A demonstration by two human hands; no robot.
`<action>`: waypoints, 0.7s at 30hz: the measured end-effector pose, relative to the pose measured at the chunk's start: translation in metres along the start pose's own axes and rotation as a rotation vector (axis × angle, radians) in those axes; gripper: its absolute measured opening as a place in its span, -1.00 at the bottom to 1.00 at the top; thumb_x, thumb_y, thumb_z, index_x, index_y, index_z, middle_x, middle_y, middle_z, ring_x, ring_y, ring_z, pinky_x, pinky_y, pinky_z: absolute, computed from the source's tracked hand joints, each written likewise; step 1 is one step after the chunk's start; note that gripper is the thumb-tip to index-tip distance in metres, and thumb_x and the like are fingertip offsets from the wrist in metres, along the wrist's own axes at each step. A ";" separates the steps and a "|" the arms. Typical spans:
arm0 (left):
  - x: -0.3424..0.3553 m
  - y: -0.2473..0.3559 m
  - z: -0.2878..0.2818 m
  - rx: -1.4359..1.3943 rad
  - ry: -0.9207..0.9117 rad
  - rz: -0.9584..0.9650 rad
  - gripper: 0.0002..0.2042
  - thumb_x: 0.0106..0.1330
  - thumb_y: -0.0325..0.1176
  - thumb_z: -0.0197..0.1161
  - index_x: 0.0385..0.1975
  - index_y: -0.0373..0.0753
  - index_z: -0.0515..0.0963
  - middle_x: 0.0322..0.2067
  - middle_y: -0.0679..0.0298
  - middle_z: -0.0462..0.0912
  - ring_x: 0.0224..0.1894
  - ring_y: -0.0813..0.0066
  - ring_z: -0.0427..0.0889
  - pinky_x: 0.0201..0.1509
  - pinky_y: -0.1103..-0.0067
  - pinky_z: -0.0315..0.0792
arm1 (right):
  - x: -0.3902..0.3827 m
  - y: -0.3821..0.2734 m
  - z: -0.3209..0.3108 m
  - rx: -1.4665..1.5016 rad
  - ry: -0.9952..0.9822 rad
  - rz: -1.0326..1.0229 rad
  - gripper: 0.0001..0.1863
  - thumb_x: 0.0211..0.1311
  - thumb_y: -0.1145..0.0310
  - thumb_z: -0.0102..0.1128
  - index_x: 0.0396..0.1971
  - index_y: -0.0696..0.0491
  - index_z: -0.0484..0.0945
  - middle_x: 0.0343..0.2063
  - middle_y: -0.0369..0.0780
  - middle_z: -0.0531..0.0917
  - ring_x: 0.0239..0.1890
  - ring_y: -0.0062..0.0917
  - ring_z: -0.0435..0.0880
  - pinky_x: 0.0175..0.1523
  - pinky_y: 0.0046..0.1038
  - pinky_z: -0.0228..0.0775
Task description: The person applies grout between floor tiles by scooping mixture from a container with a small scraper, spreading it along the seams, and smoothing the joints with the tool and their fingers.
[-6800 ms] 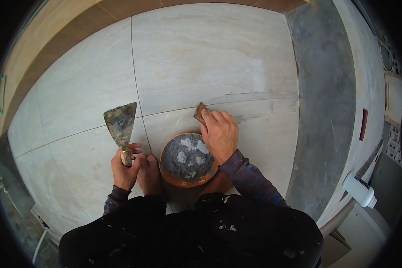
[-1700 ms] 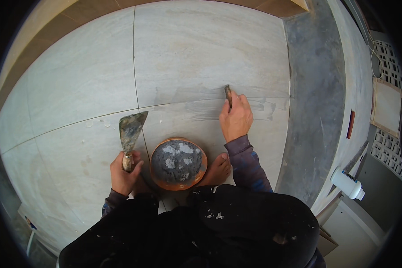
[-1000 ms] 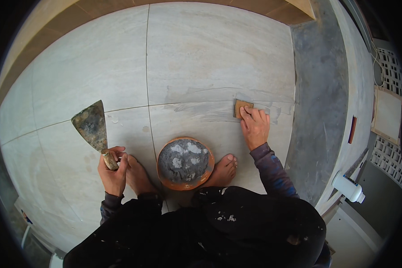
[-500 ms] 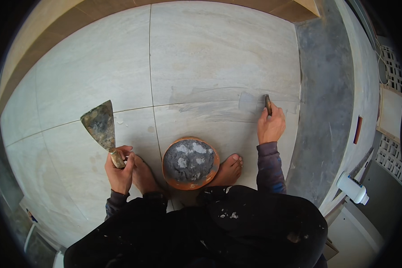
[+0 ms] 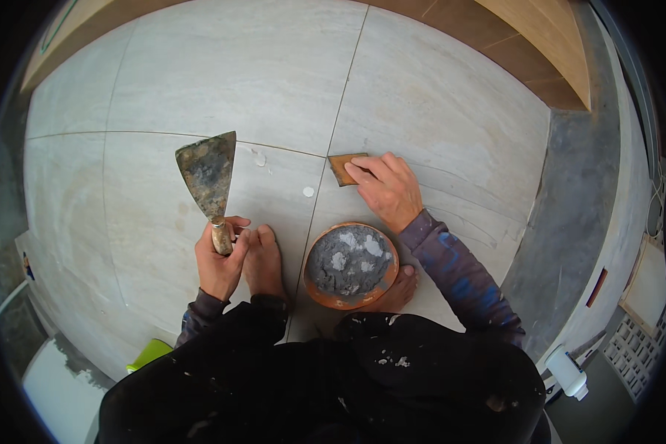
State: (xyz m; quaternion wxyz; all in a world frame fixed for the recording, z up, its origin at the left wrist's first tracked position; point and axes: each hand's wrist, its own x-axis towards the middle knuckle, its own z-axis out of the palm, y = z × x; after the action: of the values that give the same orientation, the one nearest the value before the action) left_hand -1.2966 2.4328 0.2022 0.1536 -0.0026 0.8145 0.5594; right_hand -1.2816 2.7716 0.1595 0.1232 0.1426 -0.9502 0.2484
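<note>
So, across our floor tiles (image 5: pixel 222 96), our right hand (image 5: pixel 391 191) has just swung left along the joint (image 5: pixel 281 149) to its crossing, so the spreading probably centres there now. Paste (image 5: pixel 340 275) bowl (image 5: pixel 344 303)'s between our feet (image 5: pixel 265 259). Our left hand (image 5: pixel 218 266) curls its fingers round the scraper (image 5: pixel 209 174) handle; right thumb and fingers pinch the brown pad (image 5: pixel 342 171) by that crossing.
</note>
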 end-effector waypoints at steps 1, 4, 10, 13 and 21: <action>-0.005 -0.007 -0.010 -0.008 0.016 -0.008 -0.86 0.34 -0.55 0.35 -0.15 -0.32 0.62 -0.25 0.36 0.67 -0.30 0.65 0.45 -0.11 0.61 0.46 | 0.000 -0.003 0.009 0.004 -0.012 -0.016 -0.57 0.04 0.49 0.40 0.00 0.04 0.72 -0.15 -0.33 0.69 -0.15 -0.38 0.59 -0.07 -0.31 0.45; -0.017 -0.022 -0.040 0.052 0.040 -0.113 -0.82 0.38 -0.58 0.33 -0.32 -0.26 0.40 -0.09 0.19 0.71 -0.14 0.58 0.56 -0.04 0.57 0.46 | 0.001 -0.006 0.021 -0.145 -0.238 -0.223 -0.68 0.13 0.45 0.32 -0.07 0.02 0.73 -0.13 -0.36 0.68 -0.16 -0.42 0.56 -0.06 -0.35 0.39; -0.025 -0.031 -0.068 0.049 0.128 -0.124 -0.83 0.36 -0.60 0.32 -0.30 -0.27 0.42 -0.11 0.21 0.70 -0.18 0.59 0.55 -0.05 0.58 0.49 | 0.027 0.000 -0.002 -0.102 -0.427 -0.221 -0.72 0.14 0.44 0.32 -0.11 -0.03 0.71 -0.11 -0.42 0.66 -0.11 -0.47 0.55 -0.03 -0.35 0.37; -0.036 -0.045 -0.063 0.044 0.139 -0.165 -0.84 0.37 -0.61 0.30 -0.30 -0.28 0.42 -0.11 0.21 0.70 -0.21 0.59 0.57 -0.08 0.59 0.49 | 0.073 -0.015 0.040 0.014 -0.306 -0.271 -0.67 0.22 0.40 0.26 0.00 0.00 0.70 -0.01 -0.40 0.69 -0.09 -0.48 0.57 -0.03 -0.35 0.37; -0.035 -0.062 -0.078 0.016 0.186 -0.153 -0.88 0.37 -0.61 0.30 -0.26 -0.33 0.48 -0.13 0.23 0.70 -0.23 0.61 0.58 -0.13 0.61 0.48 | 0.036 0.011 0.019 -0.143 -0.574 -0.551 -0.67 0.18 0.40 0.29 -0.03 -0.03 0.69 0.00 -0.42 0.66 0.02 -0.52 0.56 0.06 -0.36 0.35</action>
State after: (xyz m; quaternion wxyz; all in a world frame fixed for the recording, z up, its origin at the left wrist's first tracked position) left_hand -1.2717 2.3326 0.1801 0.1197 -0.1155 0.8271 0.5368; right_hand -1.3218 2.7632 0.1495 -0.0758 0.4467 -0.8870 0.0894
